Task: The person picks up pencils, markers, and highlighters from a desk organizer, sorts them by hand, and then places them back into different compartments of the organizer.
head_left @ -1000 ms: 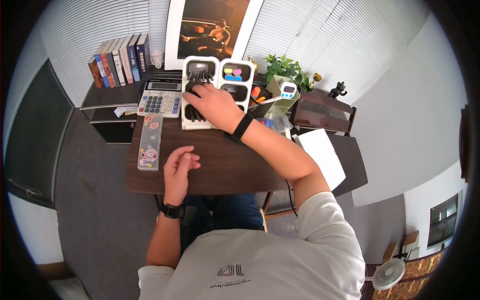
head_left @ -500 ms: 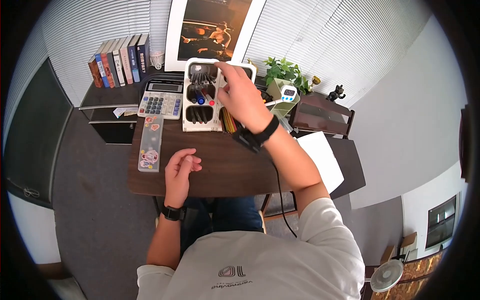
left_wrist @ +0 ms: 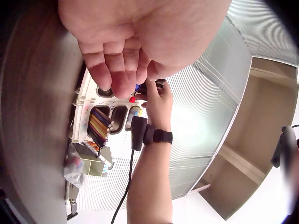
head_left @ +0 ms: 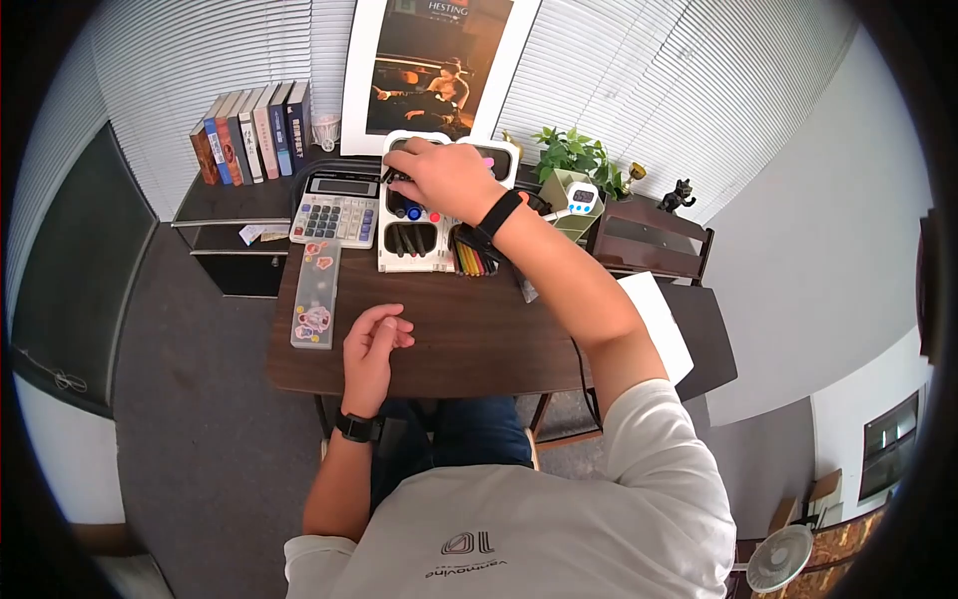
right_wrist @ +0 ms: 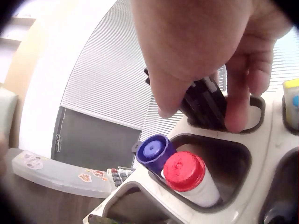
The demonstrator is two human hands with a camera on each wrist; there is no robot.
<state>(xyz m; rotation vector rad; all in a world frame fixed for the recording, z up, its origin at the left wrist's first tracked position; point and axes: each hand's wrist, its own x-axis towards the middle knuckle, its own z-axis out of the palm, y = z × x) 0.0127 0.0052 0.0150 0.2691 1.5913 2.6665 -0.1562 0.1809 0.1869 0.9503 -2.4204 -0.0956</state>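
My right hand (head_left: pixel 449 180) is over the far left compartment of a white desk organizer (head_left: pixel 401 266). In the right wrist view its thumb and fingers grip a bunch of black pens (right_wrist: pixel 204 105), with the lower ends inside that compartment. Just in front, a blue-capped marker (right_wrist: pixel 156 153) and a red-capped marker (right_wrist: pixel 191 177) lean in the middle compartment. Dark pens (head_left: pixel 407 240) fill the near left compartment, and colored pencils (left_wrist: pixel 99 126) the one beside it. My left hand (head_left: pixel 371 344) hovers near the desk's front edge, fingers loosely curled, holding nothing.
Left of the organizer are a calculator (head_left: pixel 336 215) and a translucent pencil case (head_left: pixel 316 295) with stickers. To the right stand a green holder with a white timer (head_left: pixel 582 197), a plant (head_left: pixel 574 160) and white paper (head_left: pixel 659 324). A framed picture (head_left: pixel 429 75) stands behind.
My right hand rose from the organizer's left column toward its right side, then came back to the far left compartment and took hold of the black pens. The left hand stayed nearly still.
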